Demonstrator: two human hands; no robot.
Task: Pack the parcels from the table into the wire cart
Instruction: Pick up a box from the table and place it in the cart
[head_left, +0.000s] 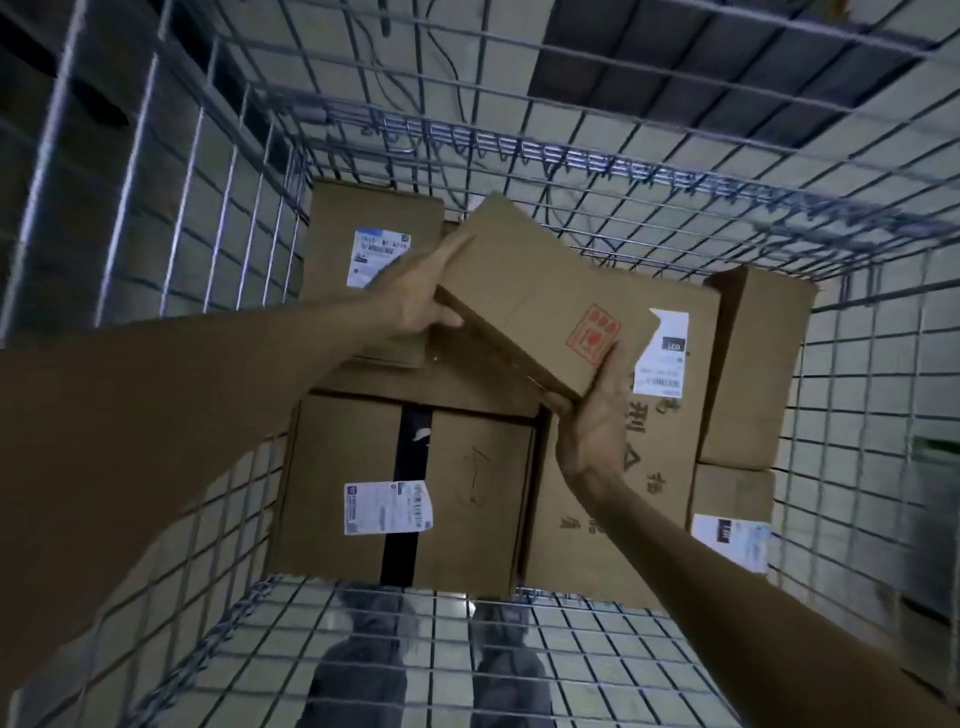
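Dim grey floor is showing through the mesh of the wire cart (208, 218), which is filling the frame, with taped and labelled boxes (457, 493) lying packed on its bottom. You are holding a small cardboard parcel (540, 280) tilted at the centre of the frame, above those boxes. Your left hand (415, 296) is gripping its upper-left end, fingers wrapped round the edge; your right hand (592, 415) is cupping the lower-right corner, fingers curled round it. It is looking light and stiff, and the red stamp (595, 335) is hinting at fragile contents, so you are best supporting both ends and lowering it flat, not dropping it.
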